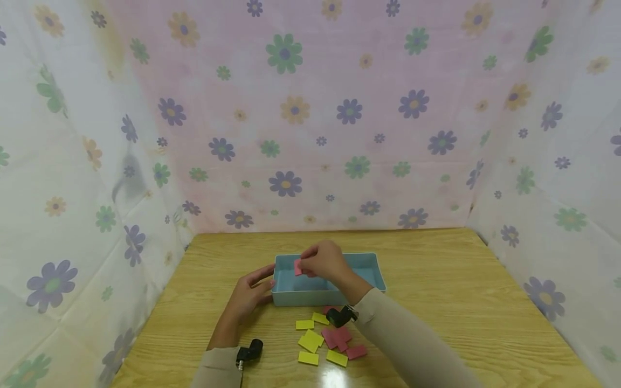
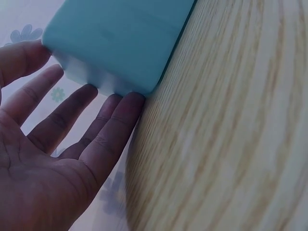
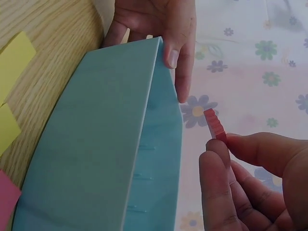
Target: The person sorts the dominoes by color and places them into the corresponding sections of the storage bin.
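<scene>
A light blue rectangular box (image 1: 301, 298) stands open-topped on the table. At its left end, my left hand (image 1: 246, 297) rests spread fingers against the outer wall, with fingertips (image 2: 132, 102) low on the wall and the thumb near the rim. Over the box's left half, my right hand (image 1: 326, 262) pinches a small pink rectangular tile (image 3: 215, 124) between thumb and fingertips. In the right wrist view this tile shows a ridged, wavy edge and is held above the rim. Part of the box's inside is hidden behind the right hand in the head view.
In front of the box lie several yellow tiles (image 1: 308, 358) and, to their right, several pink tiles (image 1: 357, 352), some overlapping. The right forearm hangs over part of the pink ones. Flower-printed cloth (image 1: 286, 124) walls the wooden table (image 1: 436, 302) at the back and sides.
</scene>
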`<move>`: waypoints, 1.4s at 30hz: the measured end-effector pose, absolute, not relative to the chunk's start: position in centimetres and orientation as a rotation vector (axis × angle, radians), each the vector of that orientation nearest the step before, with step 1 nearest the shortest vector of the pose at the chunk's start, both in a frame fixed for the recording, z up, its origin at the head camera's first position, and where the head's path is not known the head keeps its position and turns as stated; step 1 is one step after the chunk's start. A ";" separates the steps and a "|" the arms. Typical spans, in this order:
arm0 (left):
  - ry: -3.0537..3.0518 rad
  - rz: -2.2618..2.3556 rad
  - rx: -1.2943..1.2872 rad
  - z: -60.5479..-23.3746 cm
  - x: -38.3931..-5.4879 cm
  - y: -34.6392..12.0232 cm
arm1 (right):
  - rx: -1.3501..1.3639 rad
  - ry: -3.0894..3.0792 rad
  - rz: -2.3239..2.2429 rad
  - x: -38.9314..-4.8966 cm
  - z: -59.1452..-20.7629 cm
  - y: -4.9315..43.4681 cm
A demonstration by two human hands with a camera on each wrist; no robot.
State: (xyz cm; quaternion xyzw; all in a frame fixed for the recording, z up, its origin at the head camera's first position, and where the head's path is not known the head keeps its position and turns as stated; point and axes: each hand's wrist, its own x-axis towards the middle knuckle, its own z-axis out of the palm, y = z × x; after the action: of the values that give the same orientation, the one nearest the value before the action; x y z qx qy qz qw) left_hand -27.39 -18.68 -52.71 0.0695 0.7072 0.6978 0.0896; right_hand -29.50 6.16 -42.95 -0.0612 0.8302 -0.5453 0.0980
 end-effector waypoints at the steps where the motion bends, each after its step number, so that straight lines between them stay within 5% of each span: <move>1: 2.105 2.073 0.197 -52.7 -27.4 -18.7 | -0.177 2.457 -1.612 -29.6 -42.9 6.0; 42: 2.101 2.090 0.137 -52.7 -27.6 -18.6 | 0.015 2.511 -1.544 -31.5 -45.5 1.2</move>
State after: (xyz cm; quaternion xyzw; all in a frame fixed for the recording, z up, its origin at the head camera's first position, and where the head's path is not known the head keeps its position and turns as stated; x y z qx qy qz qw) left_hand -27.56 -18.62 -52.72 0.0462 0.7054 0.7019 0.0875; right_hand -31.46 1.16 -45.51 0.0050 0.8478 -0.5214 0.0966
